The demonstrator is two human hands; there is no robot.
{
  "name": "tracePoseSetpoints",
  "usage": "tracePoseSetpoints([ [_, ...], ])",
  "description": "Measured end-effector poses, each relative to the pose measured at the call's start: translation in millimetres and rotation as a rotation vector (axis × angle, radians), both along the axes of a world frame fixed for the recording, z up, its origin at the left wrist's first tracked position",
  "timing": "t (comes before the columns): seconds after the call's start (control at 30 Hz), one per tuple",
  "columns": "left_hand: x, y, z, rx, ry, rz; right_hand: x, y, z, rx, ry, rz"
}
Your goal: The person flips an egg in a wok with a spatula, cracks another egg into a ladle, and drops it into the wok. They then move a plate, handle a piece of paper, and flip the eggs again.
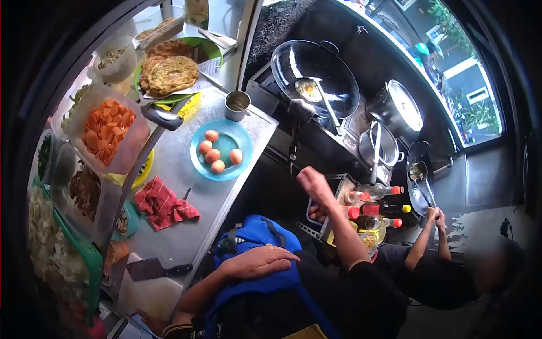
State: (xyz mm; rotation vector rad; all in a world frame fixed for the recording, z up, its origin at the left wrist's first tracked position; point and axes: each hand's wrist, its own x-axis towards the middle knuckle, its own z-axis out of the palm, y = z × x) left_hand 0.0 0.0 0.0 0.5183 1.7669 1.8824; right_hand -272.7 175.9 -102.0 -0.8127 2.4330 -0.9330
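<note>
My left hand (262, 260) lies flat with fingers stretched out against a blue bag (254, 234) at my front. My right hand (315, 185) is reached forward with its fingers curled, just below a burner valve (292, 155) at the stove's front edge. What its fingers hold, if anything, is hidden. Beyond it, a large black wok (288, 62) sits on the stove, with a ladle (324, 104) of yellow and orange food resting in it. Eggs (316, 214) in a container stand close under my right forearm.
A blue plate (199, 164) with several eggs, a red cloth (164, 206) and a cleaver (149, 269) lie on the metal counter. Sauce bottles (372, 209) stand right of my forearm. A co-worker's hands (436, 217) hold a utensil in another wok (415, 181).
</note>
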Motion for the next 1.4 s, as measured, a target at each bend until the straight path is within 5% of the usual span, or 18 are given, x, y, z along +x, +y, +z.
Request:
tracePoseSetpoints([
  [0.1,-4.0,-2.3,2.1,-0.035,0.01,0.043,-48.3,5.1,17.8,-0.216,0.327,-0.143],
  [0.27,-36.2,-4.3,3.5,-0.117,-0.005,0.166,-150.2,12.1,17.5,0.212,0.791,-0.249],
  [0.5,-68.9,1.4,-6.3,-0.118,-0.105,0.28,-240.2,8.4,-14.2,0.105,0.449,-0.161],
  [0.7,-93.8,6.8,-12.7,-0.077,-0.117,0.279,-268.1,-6.6,-23.8,0.223,0.525,-0.179],
  [0.93,-106.5,2.1,-14.6,-0.113,-0.138,0.227,-281.6,12.8,4.7,-0.286,0.322,-0.263],
  [1.03,-107.3,-6.1,-20.4,-0.098,-0.087,0.208,-274.7,28.6,49.4,-0.607,-0.409,-0.365],
  [1.07,-107.4,-9.8,-21.0,-0.091,-0.061,0.197,-266.8,28.7,71.2,-0.575,-0.441,-0.355],
  [1.1,-107.1,-12.7,-22.1,-0.091,-0.053,0.184,-266.3,34.3,86.1,-0.221,-0.269,-0.336],
  [1.17,-107.3,-18.6,-23.2,-0.102,0.009,0.185,-296.1,59.7,52.7,0.294,0.666,-0.216],
  [1.23,-108.7,-23.8,-23.2,-0.069,0.041,0.183,-298.6,59.4,96.0,0.199,0.509,-0.131],
  [1.4,-109.2,-31.9,-23.1,-0.018,0.056,0.145,-303.8,23.3,186.7,0.529,0.157,-0.026],
])
